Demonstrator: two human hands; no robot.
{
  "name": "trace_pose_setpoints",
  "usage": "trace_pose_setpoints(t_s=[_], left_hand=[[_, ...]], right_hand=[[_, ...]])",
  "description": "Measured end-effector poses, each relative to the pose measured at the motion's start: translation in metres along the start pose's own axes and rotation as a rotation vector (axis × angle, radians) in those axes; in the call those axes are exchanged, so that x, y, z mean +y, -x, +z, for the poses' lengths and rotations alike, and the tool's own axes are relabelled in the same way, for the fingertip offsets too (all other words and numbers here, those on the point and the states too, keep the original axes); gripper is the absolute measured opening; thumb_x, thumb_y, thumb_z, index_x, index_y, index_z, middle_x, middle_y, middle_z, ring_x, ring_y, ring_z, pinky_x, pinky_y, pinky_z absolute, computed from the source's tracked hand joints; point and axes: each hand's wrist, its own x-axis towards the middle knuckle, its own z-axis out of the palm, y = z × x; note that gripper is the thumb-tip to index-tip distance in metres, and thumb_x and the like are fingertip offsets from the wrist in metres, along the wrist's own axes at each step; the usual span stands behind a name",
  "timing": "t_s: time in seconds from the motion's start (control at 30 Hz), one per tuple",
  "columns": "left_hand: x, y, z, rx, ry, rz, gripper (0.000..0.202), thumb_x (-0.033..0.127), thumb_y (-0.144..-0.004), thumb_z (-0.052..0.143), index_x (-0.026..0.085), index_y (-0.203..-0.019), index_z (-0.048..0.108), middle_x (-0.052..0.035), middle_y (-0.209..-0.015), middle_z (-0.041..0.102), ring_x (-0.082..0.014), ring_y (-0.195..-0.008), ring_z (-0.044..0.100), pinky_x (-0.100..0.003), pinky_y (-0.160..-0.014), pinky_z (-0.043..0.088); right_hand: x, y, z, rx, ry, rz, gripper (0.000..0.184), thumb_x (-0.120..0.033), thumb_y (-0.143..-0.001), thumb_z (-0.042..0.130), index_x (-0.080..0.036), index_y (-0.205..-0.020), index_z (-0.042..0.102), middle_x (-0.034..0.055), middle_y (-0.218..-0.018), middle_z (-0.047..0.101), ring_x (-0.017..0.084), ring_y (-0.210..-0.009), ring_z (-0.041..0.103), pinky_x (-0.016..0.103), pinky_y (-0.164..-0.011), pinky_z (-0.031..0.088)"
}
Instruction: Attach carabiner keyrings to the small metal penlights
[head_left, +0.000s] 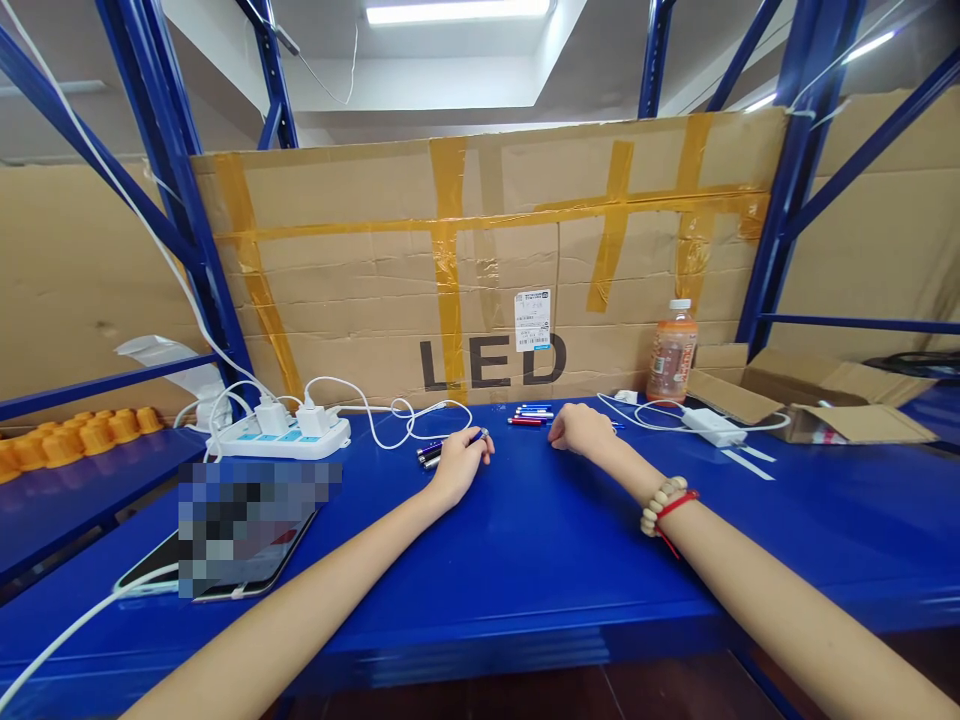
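My left hand (457, 468) is closed low over the blue tabletop, and a dark blue pen (480, 435) shows at its fingertips. Dark pens with silvery ends (429, 458) stick out on the left side of that hand. To the right, my right hand (586, 432) rests with its fingers curled down near the table; what they hold, if anything, is hidden. Just left of it lies a small group of blue and red pens (529, 414). A short blue tip (618, 426) peeks out behind the right wrist.
A white power strip (281, 435) with plugs and cables lies at left, behind a tablet (247, 545). A drink bottle (673, 355), a white adapter (712, 427) and an open cardboard box (840, 395) stand at right. A taped cardboard wall (360, 290) closes the back.
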Motion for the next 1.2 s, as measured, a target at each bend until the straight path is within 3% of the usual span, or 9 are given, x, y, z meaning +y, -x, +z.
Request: trace_pose_setpoints(t_s=[0.17, 0.3, 0.43, 0.57, 0.67, 0.97, 1.2], left_hand=[[0.001, 0.0, 0.0, -0.006, 0.002, -0.002, 0.014, 0.012, -0.06, 0.036, 0.015, -0.055, 0.049, 0.0019, -0.048, 0.048, -0.0102, -0.05, 0.042, -0.022, -0.052, 0.029], [0.001, -0.001, 0.0, -0.007, 0.006, -0.003, 0.014, 0.012, -0.062, 0.036, 0.015, -0.055, 0.049, 0.002, -0.047, 0.047, -0.0099, -0.049, 0.042, -0.021, -0.051, 0.03], [0.001, 0.0, 0.0, -0.01, 0.03, 0.016, 0.013, 0.014, -0.066, 0.037, 0.015, -0.062, 0.049, 0.0034, -0.048, 0.046, -0.0088, -0.048, 0.041, -0.02, -0.05, 0.029], [0.003, 0.002, 0.001, -0.013, 0.034, 0.061, 0.013, 0.015, -0.069, 0.038, 0.016, -0.071, 0.05, 0.0053, -0.046, 0.043, -0.0087, -0.047, 0.04, -0.019, -0.049, 0.029], [0.004, 0.002, 0.001, -0.029, -0.007, 0.082, 0.014, 0.016, -0.069, 0.037, 0.016, -0.068, 0.051, 0.0047, -0.046, 0.042, -0.0093, -0.048, 0.039, -0.02, -0.05, 0.029], [-0.002, 0.0, 0.002, -0.029, 0.009, 0.101, 0.012, 0.017, -0.067, 0.039, 0.016, -0.062, 0.049, 0.0038, -0.048, 0.042, -0.0095, -0.05, 0.039, -0.021, -0.05, 0.029], [-0.002, -0.001, 0.001, -0.012, 0.044, 0.06, 0.012, 0.019, -0.067, 0.04, 0.015, -0.062, 0.05, 0.0042, -0.047, 0.042, -0.008, -0.045, 0.035, -0.02, -0.046, 0.025]], right_hand=[[-0.008, 0.001, 0.01, -0.088, -0.229, -0.163, 0.015, -0.023, -0.059, 0.067, -0.024, -0.074, 0.069, -0.0006, -0.073, 0.069, 0.014, -0.069, 0.062, 0.02, -0.055, 0.044], [-0.013, 0.003, 0.015, -0.046, -0.181, -0.184, 0.012, -0.025, -0.059, 0.068, -0.023, -0.07, 0.07, 0.001, -0.072, 0.068, 0.017, -0.069, 0.062, 0.021, -0.054, 0.042], [-0.014, 0.002, 0.015, 0.073, -0.221, -0.239, 0.009, -0.028, -0.06, 0.068, -0.022, -0.067, 0.07, 0.0015, -0.071, 0.068, 0.018, -0.068, 0.062, 0.023, -0.054, 0.041], [-0.022, 0.002, 0.017, 0.29, -0.478, -0.399, 0.017, -0.033, -0.07, 0.059, -0.022, -0.078, 0.069, 0.001, -0.076, 0.069, 0.015, -0.07, 0.062, 0.022, -0.061, 0.045], [-0.031, 0.006, 0.017, 0.371, -0.64, -0.506, 0.019, -0.033, -0.074, 0.055, -0.021, -0.081, 0.068, 0.0013, -0.079, 0.069, 0.014, -0.07, 0.061, 0.022, -0.062, 0.045], [-0.042, 0.018, 0.015, 0.234, -0.759, -0.649, 0.018, -0.031, -0.074, 0.056, -0.017, -0.074, 0.068, 0.0014, -0.066, 0.066, 0.011, -0.062, 0.058, 0.02, -0.057, 0.042], [-0.045, 0.019, 0.019, 0.27, -0.714, -0.637, 0.025, -0.035, -0.077, 0.051, -0.016, -0.068, 0.066, 0.0026, -0.075, 0.065, 0.01, -0.067, 0.057, 0.021, -0.061, 0.042]])
